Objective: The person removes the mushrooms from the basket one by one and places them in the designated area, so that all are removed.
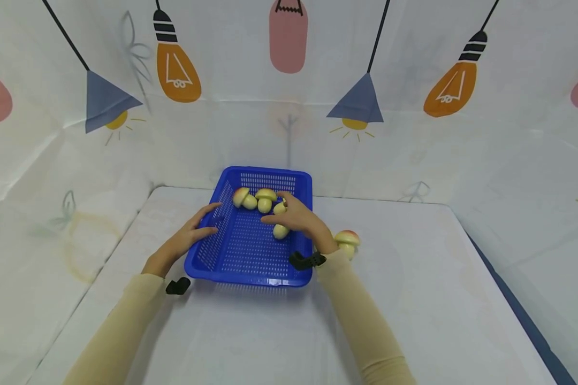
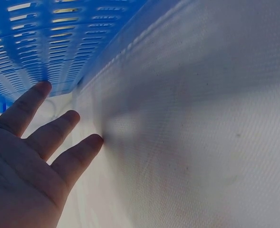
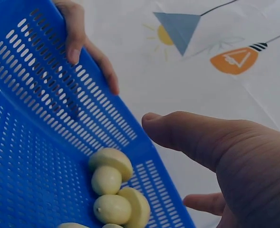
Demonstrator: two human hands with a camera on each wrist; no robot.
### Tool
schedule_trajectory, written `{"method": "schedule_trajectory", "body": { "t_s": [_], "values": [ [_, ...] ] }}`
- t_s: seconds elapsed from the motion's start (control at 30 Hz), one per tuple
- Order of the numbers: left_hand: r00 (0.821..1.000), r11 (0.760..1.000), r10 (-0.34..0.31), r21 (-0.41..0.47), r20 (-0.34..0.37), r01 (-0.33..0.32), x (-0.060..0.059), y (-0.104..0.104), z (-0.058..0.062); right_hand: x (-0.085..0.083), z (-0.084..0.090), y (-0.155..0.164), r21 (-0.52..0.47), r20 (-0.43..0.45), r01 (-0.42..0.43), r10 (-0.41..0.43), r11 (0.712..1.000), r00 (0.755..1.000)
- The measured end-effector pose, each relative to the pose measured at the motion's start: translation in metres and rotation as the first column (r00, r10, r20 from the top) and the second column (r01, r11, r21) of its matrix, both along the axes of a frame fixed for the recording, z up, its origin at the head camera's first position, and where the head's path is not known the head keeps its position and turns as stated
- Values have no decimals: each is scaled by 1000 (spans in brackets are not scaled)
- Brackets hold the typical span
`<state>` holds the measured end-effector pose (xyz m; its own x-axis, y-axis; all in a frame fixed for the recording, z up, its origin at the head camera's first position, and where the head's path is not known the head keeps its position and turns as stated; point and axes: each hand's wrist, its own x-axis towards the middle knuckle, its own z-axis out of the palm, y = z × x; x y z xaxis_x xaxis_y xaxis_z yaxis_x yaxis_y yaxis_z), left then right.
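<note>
A blue perforated basket sits on the white tabletop with several toy mushrooms inside it. The left hand rests against the basket's left rim, fingers straight and spread. The right hand hovers over the mushrooms with fingers loosely open, holding nothing, while another mushroom stands on the tabletop just right of the basket.

left hand fingers straight | beside blue basket | on white tablecloth
</note>
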<state>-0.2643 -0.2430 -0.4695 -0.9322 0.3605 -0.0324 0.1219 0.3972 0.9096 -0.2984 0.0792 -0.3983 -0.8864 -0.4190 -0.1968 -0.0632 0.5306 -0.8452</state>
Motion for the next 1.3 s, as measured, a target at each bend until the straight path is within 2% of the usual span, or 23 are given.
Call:
{"method": "schedule_trajectory", "body": {
  "t_s": [0.4,0.67,0.83,0.97,1.2,1.3],
  "values": [
    [1000,1000,0,8,-4,0,0,0,0,-13,-5,-7,5,5,-49,49,999,999],
    [1000,1000,0,10,4,0,0,0,1,-24,-13,-16,12,-24,-100,100,995,995],
    [1000,1000,-2,10,5,2,0,0,0,-27,-20,-21,14,-4,-128,128,992,992],
    [1000,1000,3,6,5,-3,0,0,2,-30,-26,-25,38,15,-133,133,990,991],
    [1000,1000,7,7,9,-7,1,1,1,-36,-30,-29,104,-11,-135,137,985,991],
    [1000,1000,9,-1,7,-9,1,1,1,-37,-31,-27,103,8,-128,128,986,992]
  ]
}}
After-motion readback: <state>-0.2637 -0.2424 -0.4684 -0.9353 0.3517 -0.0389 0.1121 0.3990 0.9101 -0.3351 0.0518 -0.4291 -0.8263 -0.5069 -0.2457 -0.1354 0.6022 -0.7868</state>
